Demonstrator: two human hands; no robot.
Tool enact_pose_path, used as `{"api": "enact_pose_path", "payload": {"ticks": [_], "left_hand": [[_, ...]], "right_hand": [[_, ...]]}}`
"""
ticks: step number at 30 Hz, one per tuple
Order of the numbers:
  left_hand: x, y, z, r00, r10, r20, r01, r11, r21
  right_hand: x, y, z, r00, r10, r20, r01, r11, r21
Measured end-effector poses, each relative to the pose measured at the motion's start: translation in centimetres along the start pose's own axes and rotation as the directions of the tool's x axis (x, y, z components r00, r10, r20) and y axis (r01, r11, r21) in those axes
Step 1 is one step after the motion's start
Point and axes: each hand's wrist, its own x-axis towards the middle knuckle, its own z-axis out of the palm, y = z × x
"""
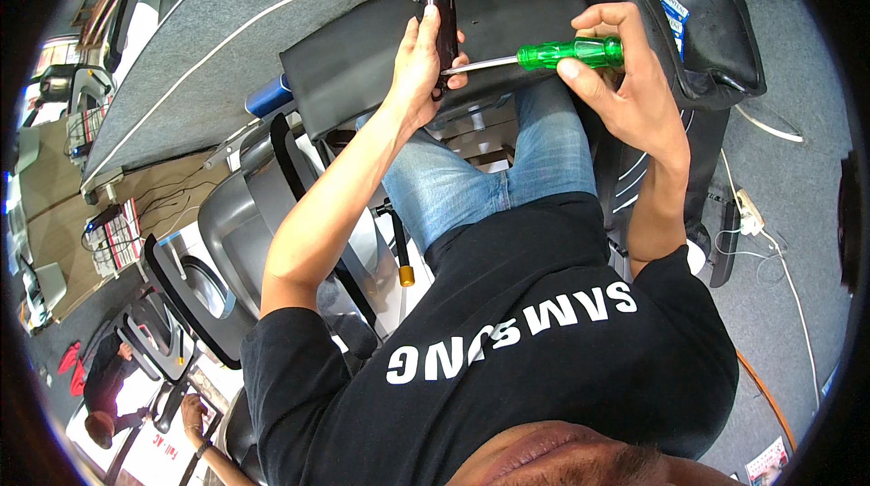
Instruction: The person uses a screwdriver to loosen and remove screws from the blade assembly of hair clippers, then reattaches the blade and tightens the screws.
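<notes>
My left hand (419,64) grips a dark, glossy hair clipper (444,28) upright, its metal blade end at the top, above a black padded cushion (353,28). My right hand (625,96) holds a screwdriver (576,53) by its green translucent handle, with fingers curled around it. The steel shaft reaches leftward to the lower part of the clipper, near my left fingers. Whether the tip sits in a screw cannot be made out. My jeans-clad legs (426,187) lie beneath my hands.
A blue object (265,95) lies beside the cushion. Black chairs (249,223) stand at left. White cables (779,135) and a power strip (749,210) lie at right. At lower left are a co-worker (113,377) and another person's hand (192,413).
</notes>
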Motion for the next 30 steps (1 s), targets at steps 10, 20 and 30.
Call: {"api": "enact_pose_path", "payload": {"ticks": [10, 20, 30], "left_hand": [[0.0, 0.0, 0.1, 1.0, -0.006, -0.003, 0.006, 1.0, -0.005], [0.3, -0.2, -0.2, 1.0, -0.004, 0.003, 0.004, 1.0, 0.015], [-0.1, -0.1, 0.2, 1.0, 0.0, -0.021, 0.0, 1.0, 0.018]], "right_hand": [[0.1, -0.2, -0.7, 0.985, 0.093, 0.146, -0.102, 0.993, 0.053], [0.1, 0.0, 0.2, 1.0, 0.012, 0.015, -0.013, 0.998, 0.057], [0.0, 0.3, 0.0, 0.999, 0.004, 0.04, -0.007, 0.998, 0.064]]}}
